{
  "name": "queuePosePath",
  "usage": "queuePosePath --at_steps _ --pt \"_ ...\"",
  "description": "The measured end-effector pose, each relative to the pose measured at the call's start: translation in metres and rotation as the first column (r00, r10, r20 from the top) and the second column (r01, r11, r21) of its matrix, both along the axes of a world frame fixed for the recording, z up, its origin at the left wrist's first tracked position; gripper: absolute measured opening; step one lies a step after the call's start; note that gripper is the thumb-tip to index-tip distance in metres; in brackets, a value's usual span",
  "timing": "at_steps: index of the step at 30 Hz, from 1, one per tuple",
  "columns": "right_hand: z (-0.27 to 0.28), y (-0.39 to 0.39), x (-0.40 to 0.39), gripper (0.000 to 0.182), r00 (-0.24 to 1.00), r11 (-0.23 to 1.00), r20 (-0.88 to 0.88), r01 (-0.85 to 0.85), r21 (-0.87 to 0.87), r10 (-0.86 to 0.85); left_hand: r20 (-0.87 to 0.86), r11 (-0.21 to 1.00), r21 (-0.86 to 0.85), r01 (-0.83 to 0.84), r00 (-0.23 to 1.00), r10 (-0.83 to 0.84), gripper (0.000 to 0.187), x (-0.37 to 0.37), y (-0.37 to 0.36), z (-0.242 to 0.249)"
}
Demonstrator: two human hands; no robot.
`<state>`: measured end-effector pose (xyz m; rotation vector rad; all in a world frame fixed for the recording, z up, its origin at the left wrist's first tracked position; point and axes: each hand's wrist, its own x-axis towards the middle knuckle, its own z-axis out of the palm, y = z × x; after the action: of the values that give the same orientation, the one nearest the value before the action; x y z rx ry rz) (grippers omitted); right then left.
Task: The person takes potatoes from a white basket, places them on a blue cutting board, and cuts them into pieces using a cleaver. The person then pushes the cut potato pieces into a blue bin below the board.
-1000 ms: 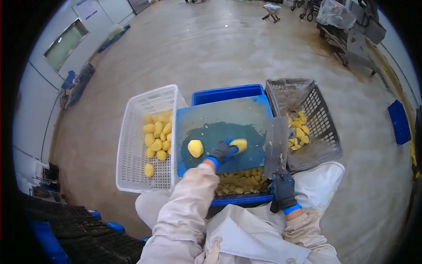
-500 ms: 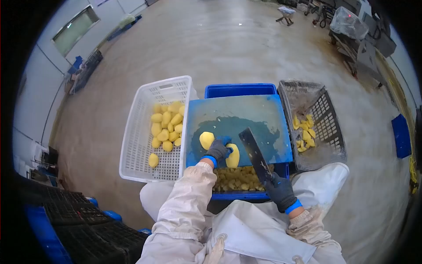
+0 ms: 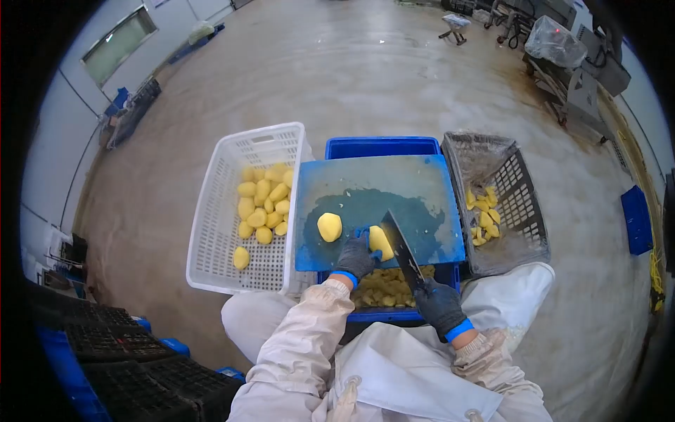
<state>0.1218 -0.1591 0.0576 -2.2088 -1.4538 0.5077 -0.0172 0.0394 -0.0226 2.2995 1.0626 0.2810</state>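
Note:
My right hand point(image 3: 440, 305), in a dark glove, is closed round the handle of a wide-bladed knife point(image 3: 402, 247). The blade stands tilted against or just beside the right side of a peeled potato point(image 3: 382, 243). My left hand point(image 3: 357, 256), gloved with blue fingertips, grips that potato from its left side on the blue cutting board point(image 3: 436, 183). A second peeled potato point(image 3: 329, 227), with a flat pale face showing, lies on the board just beyond my left hand. Below the board's near edge, a blue bin holds many cut potato pieces point(image 3: 383, 290).
At left, a white crate point(image 3: 200, 243) contains several peeled potatoes point(image 3: 264, 200). A dark crate point(image 3: 529, 204) on the right has yellow potato scraps point(image 3: 484, 218). Another blue bin point(image 3: 383, 146) shows behind the board. Black crates point(image 3: 155, 366) stand at lower left.
My left hand and its potato have shifted slightly right, and the potato has been turned. The knife has moved left to the potato's side. The other potato stays in place.

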Motion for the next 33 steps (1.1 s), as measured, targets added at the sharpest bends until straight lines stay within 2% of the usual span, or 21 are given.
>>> queuePosePath --at_steps 3,9,11,12,15,17,20,21,22,24,28,31,33 --pt "0.002 0.006 0.004 0.02 0.995 0.995 0.057 -0.079 -0.062 0.083 0.103 0.997 0.049 -0.067 0.993 0.062 0.064 -0.008 0.001 -0.004" --pt "0.009 0.024 0.005 0.021 0.985 0.965 0.091 -0.121 -0.232 0.146 0.108 0.99 0.072 -0.122 0.988 0.114 0.046 -0.005 -0.004 0.0" --pt "0.0 0.03 0.001 0.022 0.981 0.929 0.098 -0.125 -0.349 0.168 0.095 0.985 0.118 -0.123 0.989 0.112 0.045 -0.004 -0.002 -0.003" --pt "-0.005 0.032 -0.001 0.022 0.981 0.927 0.093 -0.128 -0.352 0.171 0.083 0.979 0.164 -0.118 0.991 0.105 0.044 -0.005 -0.004 -0.005" --pt "-0.013 0.042 0.001 0.023 0.973 0.948 0.102 -0.172 -0.266 0.206 0.108 0.982 0.135 -0.135 0.987 0.12 0.044 -0.005 -0.004 -0.005" --pt "-0.012 0.046 0.003 0.024 0.953 0.967 0.19 -0.213 -0.142 0.237 0.092 0.977 0.175 -0.119 0.99 0.104 0.044 -0.006 -0.007 -0.005" --pt "0.014 0.032 -0.006 0.024 0.97 0.982 0.178 -0.149 -0.117 0.168 0.105 0.976 0.18 -0.126 0.988 0.109 0.046 -0.005 -0.006 -0.004" --pt "0.02 0.028 -0.008 0.027 0.971 0.984 0.159 -0.17 -0.055 0.176 0.126 0.978 0.17 -0.123 0.987 0.102 0.047 -0.006 -0.008 -0.002" --pt "0.02 0.028 -0.007 0.027 0.972 0.984 0.161 -0.168 -0.054 0.174 0.127 0.978 0.172 -0.122 0.987 0.1 0.047 -0.006 -0.008 0.001" --pt "0.018 0.026 -0.006 0.027 0.962 0.967 0.166 -0.188 -0.173 0.217 0.138 0.981 0.133 -0.142 0.983 0.123 0.043 -0.005 -0.009 0.006" --pt "0.006 0.028 -0.007 0.023 0.979 0.966 0.103 -0.155 -0.205 0.179 0.144 0.971 0.188 -0.147 0.982 0.121 0.043 -0.005 -0.008 -0.002" --pt "-0.011 0.034 -0.015 0.022 0.973 0.962 0.128 -0.16 -0.22 0.191 0.117 0.984 0.095 -0.152 0.983 0.14 0.045 -0.005 -0.008 0.002" --pt "-0.016 0.045 -0.014 0.023 0.971 0.961 0.112 -0.185 -0.206 0.211 0.053 0.973 0.161 -0.164 0.986 0.157 0.042 -0.004 -0.009 0.002"
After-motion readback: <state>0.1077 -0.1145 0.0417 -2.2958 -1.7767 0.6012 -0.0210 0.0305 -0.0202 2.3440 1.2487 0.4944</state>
